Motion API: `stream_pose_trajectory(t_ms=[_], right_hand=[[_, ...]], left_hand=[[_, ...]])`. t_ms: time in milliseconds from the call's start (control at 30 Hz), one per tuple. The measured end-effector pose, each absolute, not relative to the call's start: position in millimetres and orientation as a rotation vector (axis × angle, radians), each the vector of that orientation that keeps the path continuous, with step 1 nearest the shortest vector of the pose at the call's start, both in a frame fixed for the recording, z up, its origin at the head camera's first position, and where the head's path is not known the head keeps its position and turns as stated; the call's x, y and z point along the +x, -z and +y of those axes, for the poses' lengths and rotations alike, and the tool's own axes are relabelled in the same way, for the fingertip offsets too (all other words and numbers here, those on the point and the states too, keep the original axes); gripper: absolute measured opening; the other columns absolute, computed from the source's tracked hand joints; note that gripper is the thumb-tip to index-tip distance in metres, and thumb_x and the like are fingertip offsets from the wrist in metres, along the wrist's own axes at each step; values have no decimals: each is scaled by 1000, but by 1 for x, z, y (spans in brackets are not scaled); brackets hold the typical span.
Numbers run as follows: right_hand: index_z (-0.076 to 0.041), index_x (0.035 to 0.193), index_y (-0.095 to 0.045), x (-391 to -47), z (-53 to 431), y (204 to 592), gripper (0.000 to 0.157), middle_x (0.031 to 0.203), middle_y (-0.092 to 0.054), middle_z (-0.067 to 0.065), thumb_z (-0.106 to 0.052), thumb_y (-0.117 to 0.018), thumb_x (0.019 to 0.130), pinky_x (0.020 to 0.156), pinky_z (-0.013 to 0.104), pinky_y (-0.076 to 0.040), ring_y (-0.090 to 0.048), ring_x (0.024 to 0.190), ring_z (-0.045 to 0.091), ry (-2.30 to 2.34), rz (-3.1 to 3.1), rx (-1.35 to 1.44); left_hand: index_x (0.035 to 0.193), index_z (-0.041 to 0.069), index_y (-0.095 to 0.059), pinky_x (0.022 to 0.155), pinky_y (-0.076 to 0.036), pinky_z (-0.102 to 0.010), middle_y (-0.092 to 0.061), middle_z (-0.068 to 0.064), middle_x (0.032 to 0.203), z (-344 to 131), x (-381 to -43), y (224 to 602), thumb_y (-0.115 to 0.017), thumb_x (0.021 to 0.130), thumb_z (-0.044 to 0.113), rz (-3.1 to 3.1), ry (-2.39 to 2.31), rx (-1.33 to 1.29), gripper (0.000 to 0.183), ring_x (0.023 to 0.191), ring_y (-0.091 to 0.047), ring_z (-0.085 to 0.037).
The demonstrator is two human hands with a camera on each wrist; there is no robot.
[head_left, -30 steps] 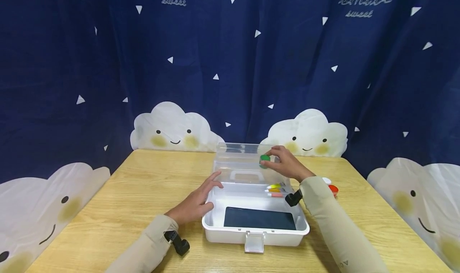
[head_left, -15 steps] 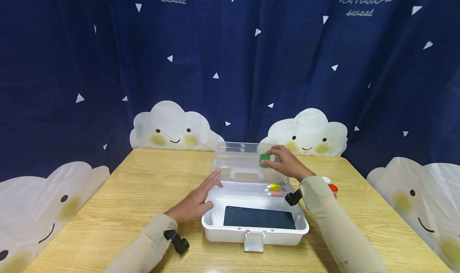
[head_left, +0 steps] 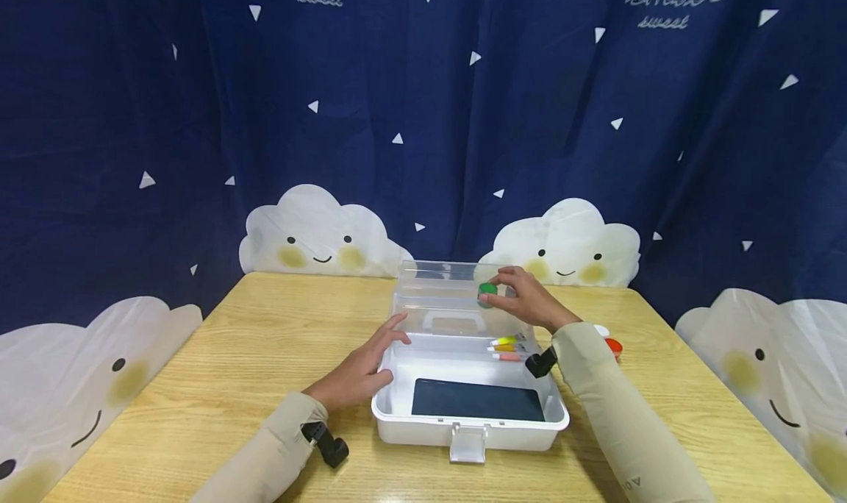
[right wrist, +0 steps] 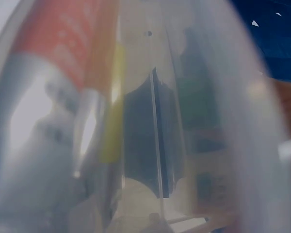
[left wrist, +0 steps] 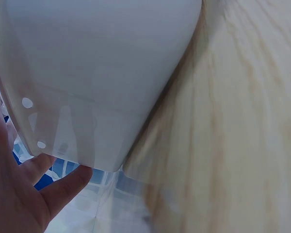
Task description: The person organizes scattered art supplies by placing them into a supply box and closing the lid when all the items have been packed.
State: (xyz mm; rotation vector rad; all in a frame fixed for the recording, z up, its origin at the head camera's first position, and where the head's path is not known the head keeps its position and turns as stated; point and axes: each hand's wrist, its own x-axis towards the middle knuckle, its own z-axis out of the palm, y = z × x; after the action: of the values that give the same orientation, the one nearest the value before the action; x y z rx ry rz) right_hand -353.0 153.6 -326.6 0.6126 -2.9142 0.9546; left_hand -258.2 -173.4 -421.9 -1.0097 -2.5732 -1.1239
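My right hand (head_left: 529,303) pinches a small green-lidded jar (head_left: 487,291) between thumb and fingers, at the raised clear lid (head_left: 430,306) of a white storage box (head_left: 473,435). Through clear plastic in the right wrist view, the jar's green lid (right wrist: 196,104) looks blurred. Fingers spread, my left hand (head_left: 354,374) rests at the box's left rim; the left wrist view has its fingertips beside the white wall (left wrist: 102,73). Yellow, orange and pink-capped paint tubes (head_left: 506,348) lie at the box's back right. A flat black rectangular object (head_left: 476,401) lies on its floor.
A red round lid or jar (head_left: 614,348) and a white round one (head_left: 601,332) sit on the wooden table (head_left: 265,341), right of the box, partly behind my right sleeve. The clear front latch (head_left: 468,444) hangs down. A dark blue curtain (head_left: 423,120) stands behind the table.
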Motion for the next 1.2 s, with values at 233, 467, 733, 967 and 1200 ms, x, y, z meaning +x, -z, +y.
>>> stream_pose_trajectory(t_ms=[233,467,733,967,1200], right_hand=[[-14,121,-66,-352,154,326,50,150,-30,19,-50,-66,85,102,62,-33,-26,137,41,-946,-2915,635],[-19,131,-60,-350,163,326,56,149,-32,18,-51,-66,85,101,63,-33,-29,135,39,-931,-2897,691],[-25,139,-51,-342,186,322,65,150,-31,16,-54,-65,84,99,67,-31,-32,134,40,-921,-2872,675],[-20,140,-51,-337,205,325,65,146,-37,16,-52,-64,85,99,66,-32,-34,132,39,-914,-2829,725],[-22,140,-50,-333,224,328,65,147,-36,14,-54,-63,85,100,66,-30,-33,133,39,-951,-2837,640]], left_hand=[[130,18,-44,106,-33,-52,-7,13,161,-173,-258,422,-51,81,2,-2583,1126,-1000,52,145,-18,-21],[130,18,-43,107,-31,-53,-9,5,162,-172,-259,425,-52,81,3,-2581,1118,-1014,52,145,-17,-23],[130,20,-44,100,-39,-52,-6,16,160,-175,-258,422,-52,82,0,-2572,1151,-1019,53,144,-20,-26],[131,17,-44,105,-33,-54,-9,3,162,-176,-260,422,-51,82,2,-2576,1128,-1023,52,145,-17,-22],[131,17,-44,104,-34,-53,-9,2,162,-175,-260,422,-51,81,4,-2569,1132,-1032,52,145,-17,-23]])
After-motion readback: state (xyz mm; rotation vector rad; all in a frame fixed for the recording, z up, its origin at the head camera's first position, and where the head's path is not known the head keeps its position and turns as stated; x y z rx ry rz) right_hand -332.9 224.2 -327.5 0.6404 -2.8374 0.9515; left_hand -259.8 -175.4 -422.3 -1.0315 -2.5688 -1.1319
